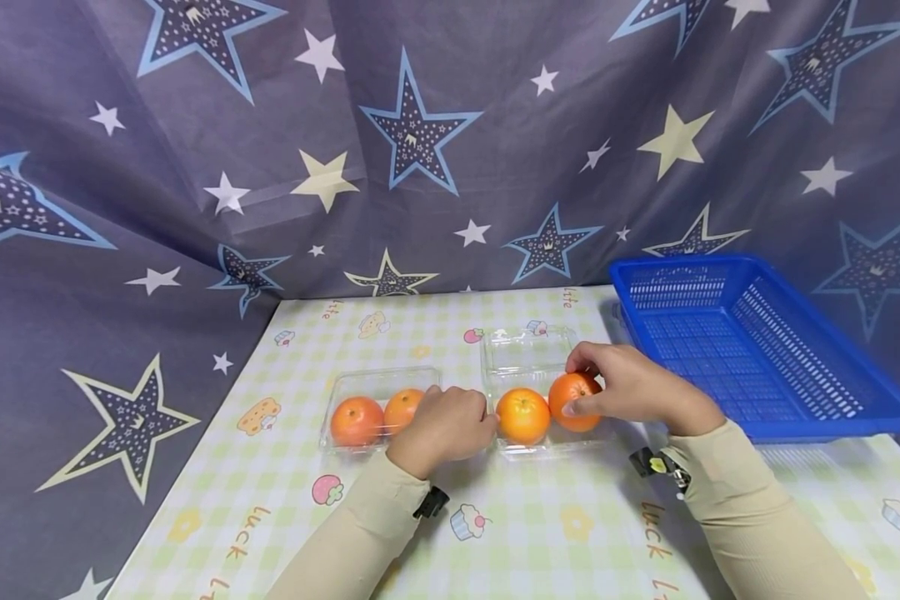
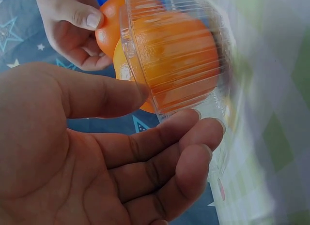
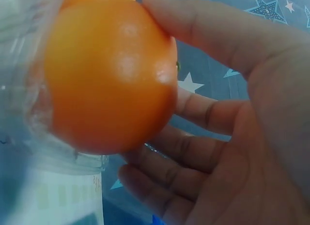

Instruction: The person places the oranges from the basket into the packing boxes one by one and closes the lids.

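Note:
A clear plastic container [image 1: 547,450] stands on the table with its lid [image 1: 528,354] folded back. In its left half sits an orange [image 1: 523,416]. My right hand [image 1: 630,387] grips a second orange [image 1: 576,400] at the right half, thumb on the near side and fingers around the far side; the right wrist view shows this orange [image 3: 111,75] up close, against the container wall. With thumb and curled fingertips, my left hand [image 1: 450,425] pinches the left edge of the container [image 2: 145,84].
To the left, another clear container [image 1: 326,417] holds two oranges [image 1: 357,421], one partly hidden by my left hand. A blue plastic basket [image 1: 817,429] stands at the right. The table [image 1: 270,500] has a checked cloth, and a star-patterned curtain [image 1: 450,225] hangs behind.

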Motion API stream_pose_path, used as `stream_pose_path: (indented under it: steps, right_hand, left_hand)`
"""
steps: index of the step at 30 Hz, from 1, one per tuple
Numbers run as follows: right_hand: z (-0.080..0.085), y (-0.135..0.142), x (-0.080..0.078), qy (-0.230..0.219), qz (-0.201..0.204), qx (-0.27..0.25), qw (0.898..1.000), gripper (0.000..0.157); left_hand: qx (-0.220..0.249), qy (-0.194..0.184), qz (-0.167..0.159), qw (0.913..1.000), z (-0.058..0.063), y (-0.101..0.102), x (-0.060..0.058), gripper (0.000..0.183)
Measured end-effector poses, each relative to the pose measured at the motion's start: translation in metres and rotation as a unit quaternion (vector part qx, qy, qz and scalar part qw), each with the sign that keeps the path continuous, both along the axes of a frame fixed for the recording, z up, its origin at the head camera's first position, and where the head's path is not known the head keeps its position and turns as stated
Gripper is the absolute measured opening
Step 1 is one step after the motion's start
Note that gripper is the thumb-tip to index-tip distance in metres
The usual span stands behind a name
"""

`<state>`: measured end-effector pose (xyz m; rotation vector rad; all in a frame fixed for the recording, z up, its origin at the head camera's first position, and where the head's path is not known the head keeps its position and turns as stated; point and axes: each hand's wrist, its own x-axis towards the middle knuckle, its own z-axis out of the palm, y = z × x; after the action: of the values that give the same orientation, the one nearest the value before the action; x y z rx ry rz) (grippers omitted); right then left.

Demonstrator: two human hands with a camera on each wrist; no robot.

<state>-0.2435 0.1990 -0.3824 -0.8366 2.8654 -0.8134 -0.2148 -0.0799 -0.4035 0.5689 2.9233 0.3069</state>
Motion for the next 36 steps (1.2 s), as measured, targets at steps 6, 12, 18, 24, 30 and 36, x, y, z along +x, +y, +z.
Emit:
stream_pose_path:
  steps: [6,12,18,24,30,36]
  right_hand:
    - [-0.0004,-0.0004,-0.0009,0.005,-0.004,0.003,1.000,0.043]
    - [-0.0017,-0.0007,-0.0028,0.003,-0.006,0.008,1.000,0.041]
    - [-0.0023,-0.0010,-0.0029,0.001,-0.010,0.013,1.000,0.039]
    - [-0.0030,-0.0016,-0.0007,0.005,-0.008,0.017,1.000,0.038]
    - [-0.0060,-0.0037,-0.0011,0.006,-0.004,0.024,1.000,0.036]
    - [-0.0077,-0.0073,-0.0014,-0.002,-0.001,0.035,0.999,0.036]
  left_hand:
    - [0.002,-0.004,0.000,1.0000,0.0004,-0.0001,0.0000,0.040]
    - [0.001,-0.006,0.001,1.0000,0.0010,-0.0007,0.0000,0.040]
    - [0.001,-0.009,0.001,1.0000,0.0017,-0.0005,0.0002,0.040]
    - [0.001,-0.013,0.002,0.9999,0.0012,-0.0003,0.0002,0.040]
    - [0.000,-0.011,0.001,0.9999,0.0004,-0.0001,-0.0002,0.040]
    - [0.006,-0.013,0.003,0.9999,0.0002,-0.0006,0.0001,0.039]
